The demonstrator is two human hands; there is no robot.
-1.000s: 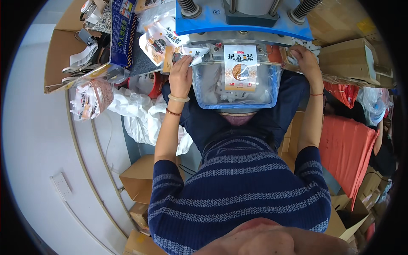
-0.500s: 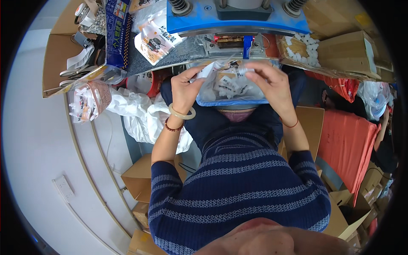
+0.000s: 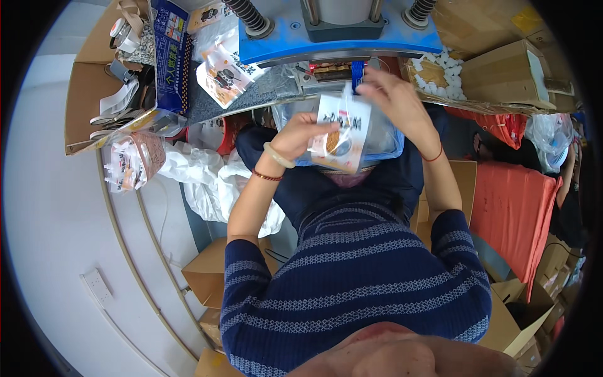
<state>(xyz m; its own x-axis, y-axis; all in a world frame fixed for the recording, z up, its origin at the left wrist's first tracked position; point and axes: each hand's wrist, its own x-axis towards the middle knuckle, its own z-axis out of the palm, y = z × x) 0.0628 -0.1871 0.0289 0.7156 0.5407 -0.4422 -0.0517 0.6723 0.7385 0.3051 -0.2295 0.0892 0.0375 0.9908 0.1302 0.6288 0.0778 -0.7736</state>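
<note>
My left hand point(image 3: 300, 135) is closed on the left edge of a flat printed pouch point(image 3: 342, 141), thumb across its front. The pouch is white and pale orange with dark lettering, and a short pale spout point(image 3: 347, 90) sticks up from its top. Beside the spout, my right hand point(image 3: 397, 103) is raised. Its fingers are smeared by motion, so whether they hold anything cannot be told. Under the pouch, on my lap, sits a blue-rimmed tub point(image 3: 394, 151) with a clear plastic lining, partly hidden by the pouch.
Ahead stands a blue press point(image 3: 339, 47) with springs. At its right are a box of small white pieces point(image 3: 449, 78) and a cardboard box point(image 3: 505, 78). More pouches point(image 3: 226, 75) lie on the grey bench point(image 3: 267, 93); others fill a hanging basket point(image 3: 141, 154). White sheeting point(image 3: 201, 182) drapes at left.
The pouch has come up over the tub and now faces me, upright in my left hand. My left hand has shifted right and nearer; the right has risen slightly.
</note>
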